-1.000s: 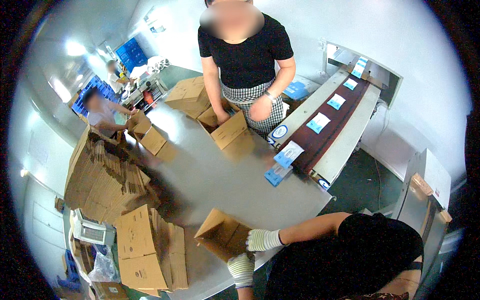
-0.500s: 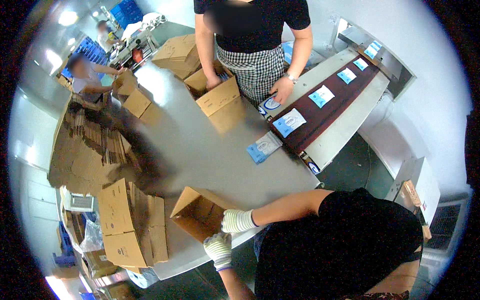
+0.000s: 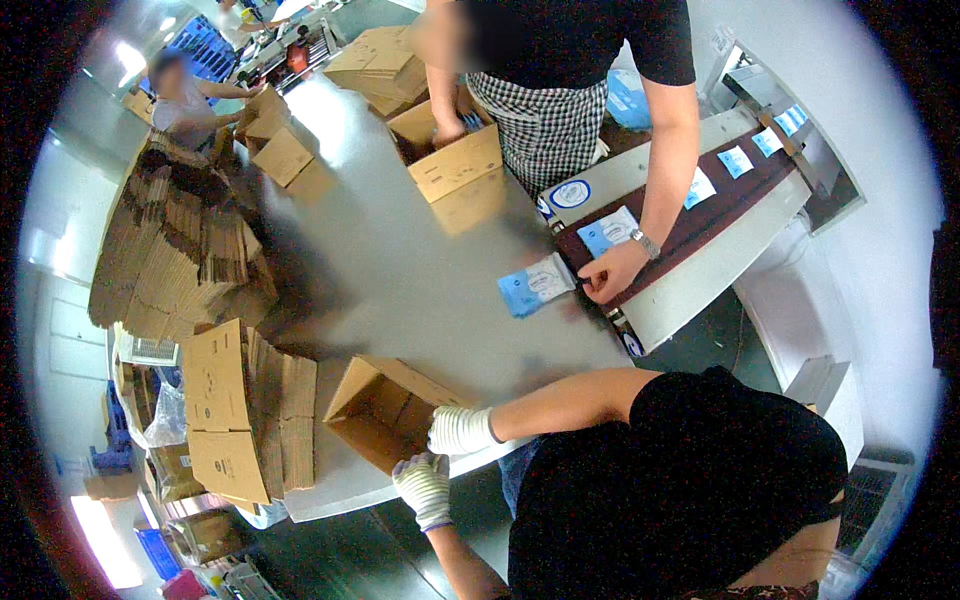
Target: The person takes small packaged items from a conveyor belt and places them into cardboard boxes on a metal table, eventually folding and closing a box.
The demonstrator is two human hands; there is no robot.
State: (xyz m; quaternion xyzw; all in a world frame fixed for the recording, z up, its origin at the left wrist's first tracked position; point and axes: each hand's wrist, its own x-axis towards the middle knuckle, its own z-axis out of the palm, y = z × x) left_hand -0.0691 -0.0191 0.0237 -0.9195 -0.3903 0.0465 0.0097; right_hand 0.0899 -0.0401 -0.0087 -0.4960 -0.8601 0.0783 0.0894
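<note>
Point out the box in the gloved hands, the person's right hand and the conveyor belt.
Box (image 3: 388,408): head view, inside surface.
Right hand (image 3: 458,430): head view, gloved back of it.
Conveyor belt (image 3: 706,226): head view, bare dark surface.

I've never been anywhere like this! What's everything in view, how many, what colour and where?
front box: one, brown, open, near table edge
other open boxes: at least two, brown, table's far side and far left
cardboard stacks: at least three, brown, left and far end
packets: at least six, blue and white, on and at the end of the conveyor
conveyor: one, dark red belt, pale sides, right
table: one, grey, centre
plastic bag: one, clear, lower left
watch: one, silvery, nearest co-worker's wrist
co-workers: three, dark or pale tops, across and far left
left hand: one, white striped glove, front box's near corner
right hand: one, white striped glove, front box's right side
</note>
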